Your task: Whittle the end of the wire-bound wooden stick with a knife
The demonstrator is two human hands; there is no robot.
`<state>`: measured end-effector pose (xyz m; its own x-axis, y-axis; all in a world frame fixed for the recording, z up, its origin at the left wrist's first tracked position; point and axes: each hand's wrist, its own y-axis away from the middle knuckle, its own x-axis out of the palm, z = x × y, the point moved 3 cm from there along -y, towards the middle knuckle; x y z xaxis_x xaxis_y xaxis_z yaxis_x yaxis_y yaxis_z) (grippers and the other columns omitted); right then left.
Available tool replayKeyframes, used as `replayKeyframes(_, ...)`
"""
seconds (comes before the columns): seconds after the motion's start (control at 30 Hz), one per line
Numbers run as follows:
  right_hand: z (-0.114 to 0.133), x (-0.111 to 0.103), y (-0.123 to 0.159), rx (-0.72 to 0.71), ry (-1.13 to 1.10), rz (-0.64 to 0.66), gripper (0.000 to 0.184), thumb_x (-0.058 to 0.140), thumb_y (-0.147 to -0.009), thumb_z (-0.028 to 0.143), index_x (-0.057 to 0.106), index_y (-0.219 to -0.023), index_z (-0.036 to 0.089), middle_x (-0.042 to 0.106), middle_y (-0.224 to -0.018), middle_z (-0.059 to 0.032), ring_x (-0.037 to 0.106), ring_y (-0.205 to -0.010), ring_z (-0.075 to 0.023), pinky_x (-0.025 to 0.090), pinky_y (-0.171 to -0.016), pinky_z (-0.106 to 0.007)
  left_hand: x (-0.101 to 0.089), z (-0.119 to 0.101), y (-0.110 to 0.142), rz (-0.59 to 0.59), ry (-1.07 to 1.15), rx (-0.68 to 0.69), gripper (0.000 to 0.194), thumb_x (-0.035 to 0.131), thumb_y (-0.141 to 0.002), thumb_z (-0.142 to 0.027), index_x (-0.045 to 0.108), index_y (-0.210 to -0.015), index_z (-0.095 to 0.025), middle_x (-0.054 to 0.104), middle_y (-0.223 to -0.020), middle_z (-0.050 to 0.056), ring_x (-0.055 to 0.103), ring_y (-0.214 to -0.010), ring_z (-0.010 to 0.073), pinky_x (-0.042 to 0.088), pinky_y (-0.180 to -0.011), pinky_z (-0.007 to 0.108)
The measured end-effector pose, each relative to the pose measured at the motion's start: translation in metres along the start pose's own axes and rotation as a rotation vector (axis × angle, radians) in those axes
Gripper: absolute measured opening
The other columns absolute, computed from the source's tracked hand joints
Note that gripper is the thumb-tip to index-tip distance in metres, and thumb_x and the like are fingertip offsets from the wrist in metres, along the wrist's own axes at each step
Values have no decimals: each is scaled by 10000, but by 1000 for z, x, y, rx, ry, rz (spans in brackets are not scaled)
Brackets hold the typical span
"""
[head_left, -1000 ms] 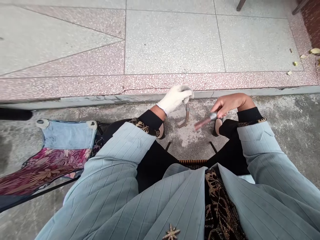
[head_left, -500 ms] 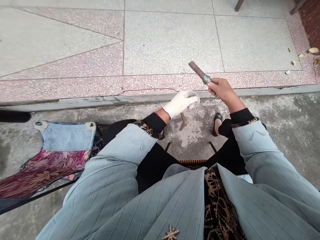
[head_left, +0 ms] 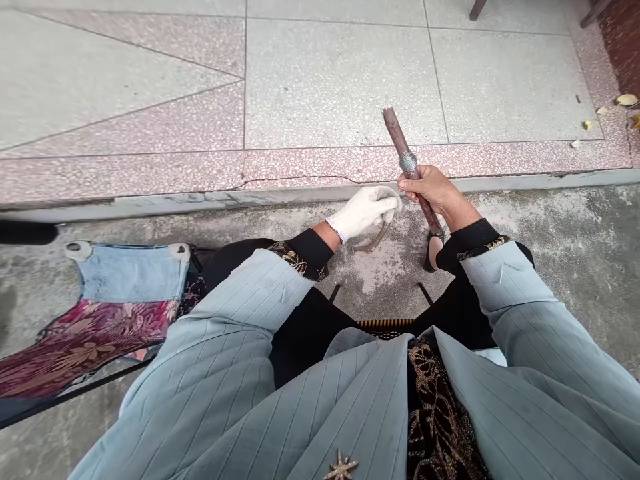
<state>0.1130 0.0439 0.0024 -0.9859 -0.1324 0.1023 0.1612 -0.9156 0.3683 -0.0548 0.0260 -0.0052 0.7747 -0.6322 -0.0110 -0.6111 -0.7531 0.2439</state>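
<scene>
My right hand [head_left: 434,193] is closed around a brown wooden stick [head_left: 395,132], below a band of silvery wire [head_left: 408,161] wound about its middle. The stick leans, its upper end over the tiled step and its lower end out below my palm. To the left, my left hand [head_left: 367,210] wears a white knitted glove and has its fingers curled shut. A curved brown stick-like piece [head_left: 374,244] juts out beneath the glove; its upper part is hidden by the hand. Little space separates the two hands, and I cannot make out any wire between them.
Before me runs a raised terrazzo step [head_left: 345,80] with a cracked edge. A folding seat [head_left: 133,273] of denim and red patterned cloth stands at the left. Below are rough concrete [head_left: 575,247], a shoe [head_left: 429,260] and a woven seat edge [head_left: 385,325]. Dry leaves [head_left: 626,100] lie far right.
The right hand has moved left and slightly down, and the stick has turned more upright, showing its lower end. The brown piece under the gloved hand has swung to a flatter angle.
</scene>
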Motion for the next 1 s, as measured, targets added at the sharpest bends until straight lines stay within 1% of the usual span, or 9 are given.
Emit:
replayKeyframes(0.1,0,0,-1,-6,-1,-20,213,827,-666,99,624,-704,154,616,-569,27,489,-456,-60,338,-375,-157,1,4,-3,-23,63,-2,143,537,-912,-191,669,-911,-134,613,-665,-3,474,-494,51,384,-492,175)
replayKeyframes(0.2,-2,-1,-4,-10,-43,-72,241,829,-685,115,591,-693,157,638,-596,10,510,-463,-61,335,-373,-156,0,8,-6,-79,63,24,133,586,-857,-182,632,-977,-150,658,-776,3,577,-598,74,484,-612,201)
replayKeyframes(0.27,-3,-2,-5,-13,-59,-111,241,810,-715,106,576,-691,157,650,-616,-2,524,-473,-64,330,-370,-156,-4,10,-7,-172,-81,29,166,615,-836,-202,621,-998,-165,673,-798,-3,616,-653,101,502,-678,233)
replayKeyframes(0.37,-2,-2,-6,-30,-64,-168,226,770,-768,82,569,-698,158,642,-621,4,519,-481,-58,330,-372,-152,-9,10,-6,-314,-386,33,181,628,-845,-253,657,-1004,-173,702,-816,13,642,-749,157,480,-738,270)
replayKeyframes(0.47,0,-4,-7,-56,-54,-229,253,778,-790,94,552,-703,168,599,-601,29,499,-481,-51,335,-379,-147,-11,7,-3,-360,-509,63,187,613,-872,-298,698,-989,-180,735,-918,40,649,-885,199,467,-794,286)
replayKeyframes(0.53,1,-4,-7,-59,-40,-235,276,795,-787,102,540,-707,172,585,-605,33,502,-487,-53,336,-385,-149,-10,6,-1,-348,-493,73,201,594,-891,-317,711,-983,-181,737,-913,38,649,-890,200,464,-789,280)
replayKeyframes(0.77,1,-1,-4,-55,-58,-154,319,843,-743,102,534,-727,180,562,-609,42,520,-513,-68,339,-401,-158,-7,0,1,-313,-369,102,221,577,-911,-328,713,-976,-166,689,-730,2,614,-674,136,454,-666,238)
replayKeyframes(0.9,0,1,-4,-29,-106,-110,308,850,-720,104,550,-729,171,581,-607,38,528,-516,-67,343,-401,-158,-7,2,0,-292,-231,114,169,581,-905,-287,686,-934,-158,668,-679,-10,594,-601,99,467,-627,216)
replayKeyframes(1.0,-1,4,-5,-23,-118,-92,344,877,-687,118,541,-733,178,599,-605,36,535,-514,-68,347,-397,-156,-6,4,-1,-265,-83,133,135,594,-900,-274,652,-872,-155,652,-644,-10,581,-568,89,477,-603,214)
